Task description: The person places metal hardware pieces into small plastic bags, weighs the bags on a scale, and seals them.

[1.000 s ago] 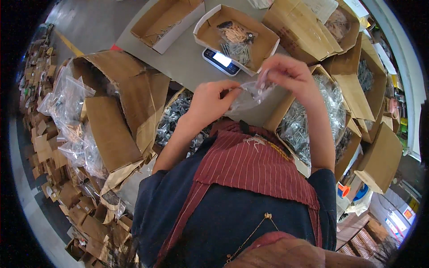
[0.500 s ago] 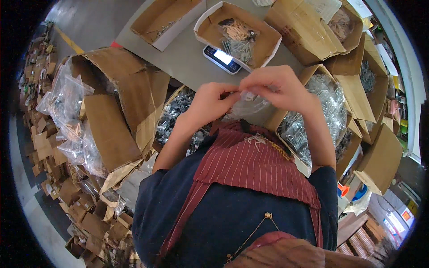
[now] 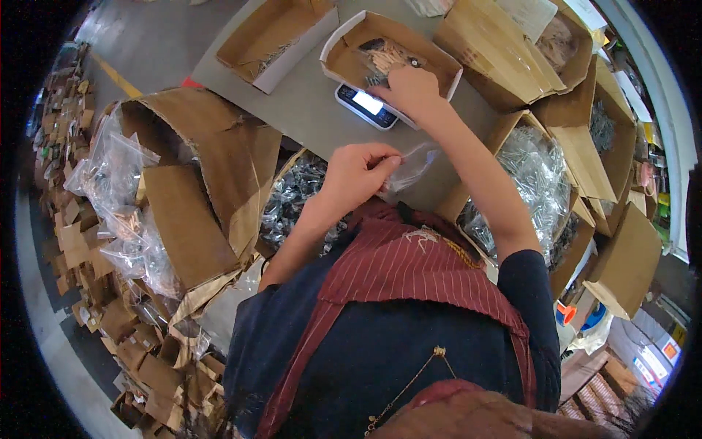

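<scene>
Overhead view. L hand (image 3: 356, 174) pinches a small clear plastic bag (image 3: 411, 167) near the chest; bag's long axis points right. R hand (image 3: 411, 91), fingers curled, reaches into the cardboard tray (image 3: 344, 44) w/ small metal parts (image 3: 386, 55), well ahead.

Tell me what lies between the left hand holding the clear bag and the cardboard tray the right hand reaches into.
In the head view, between the left hand and the cardboard tray lie bare grey tabletop and a small digital scale.

Glossy clear plastic bag (image 3: 409, 167) — matt brown cardboard tray (image 3: 344, 55).
</scene>
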Demonstrator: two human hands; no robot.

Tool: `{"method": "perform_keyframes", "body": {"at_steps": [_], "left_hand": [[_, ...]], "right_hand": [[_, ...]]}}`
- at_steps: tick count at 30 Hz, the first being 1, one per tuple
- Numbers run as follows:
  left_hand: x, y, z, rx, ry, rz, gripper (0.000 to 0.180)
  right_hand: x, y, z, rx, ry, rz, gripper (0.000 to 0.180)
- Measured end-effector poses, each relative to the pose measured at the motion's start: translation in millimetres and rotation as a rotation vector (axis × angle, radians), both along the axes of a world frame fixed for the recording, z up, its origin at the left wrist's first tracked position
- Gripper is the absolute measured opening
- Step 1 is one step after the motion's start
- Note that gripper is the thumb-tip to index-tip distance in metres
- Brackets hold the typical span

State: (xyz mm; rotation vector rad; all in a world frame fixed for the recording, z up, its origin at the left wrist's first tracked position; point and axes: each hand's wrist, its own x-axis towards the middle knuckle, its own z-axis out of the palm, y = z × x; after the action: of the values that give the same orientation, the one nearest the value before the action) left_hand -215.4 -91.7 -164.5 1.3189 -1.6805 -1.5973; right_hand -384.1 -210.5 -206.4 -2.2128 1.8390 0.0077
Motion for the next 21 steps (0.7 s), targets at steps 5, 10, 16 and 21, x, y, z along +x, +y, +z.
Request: {"method": "perform_keyframes", "body": {"at_steps": [5,10,16,21], "left_hand": [[6.6,-1.3,-2.0,-0.064,-0.033,0.013,0.02],[10.9,-7.4,1.1,-0.055,-0.073,0.031,0.021],[2.2,-17.7,3.7,-0.065,-0.067,-0.047,0.023],[-3.1,-19.8,6.1,-0.079,0.01,-0.061,0.023]], "right_hand": [[-26.0,-16.1,-24.9,-0.119,-0.045,0.068,0.035],[-84.4,-1.5,20.0,0.059,-0.67,-0.077,0.022],[-105.6,35.1,55.6,0.224,-1.434,-0.306,0.018],[-107.2,51.1,58.1,0.296,-1.582,-0.291,0.015]]}}
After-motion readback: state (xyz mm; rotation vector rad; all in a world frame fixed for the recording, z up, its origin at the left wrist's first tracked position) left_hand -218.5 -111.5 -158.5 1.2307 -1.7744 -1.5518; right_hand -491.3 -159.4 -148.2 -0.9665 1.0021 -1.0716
